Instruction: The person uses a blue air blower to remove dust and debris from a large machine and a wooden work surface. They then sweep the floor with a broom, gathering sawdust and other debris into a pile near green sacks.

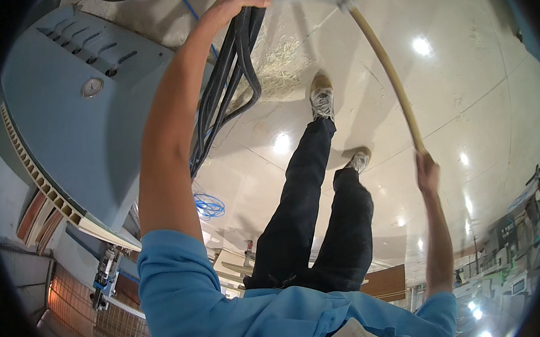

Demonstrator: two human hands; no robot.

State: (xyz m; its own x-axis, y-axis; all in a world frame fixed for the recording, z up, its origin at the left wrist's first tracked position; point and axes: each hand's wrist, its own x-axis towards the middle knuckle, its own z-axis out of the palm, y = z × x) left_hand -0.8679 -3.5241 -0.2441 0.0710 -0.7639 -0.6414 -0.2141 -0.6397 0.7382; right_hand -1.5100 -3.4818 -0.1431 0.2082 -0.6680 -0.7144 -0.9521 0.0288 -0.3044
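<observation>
My left hand [237,4], at the top of the view, is closed around a bundle of thick black hoses [231,67], which hangs down beside the blue machine. Over at the right, my right hand [428,173] grips the end of a long wooden handle. This belongs to a broom [395,79], slanting up and left across the floor. Its pale grey head is smeared by motion and partly cut off at the top edge. Pale shavings [283,61] lie scattered on the floor between the hoses and my feet.
A blue machine [66,118] with a row of levers and a round gauge [92,87] fills the left side. Coiled blue tubing [209,205] lies on the floor near my left leg. Cluttered equipment [512,241] lines the lower right. My shoes [322,98] stand on the pale floor.
</observation>
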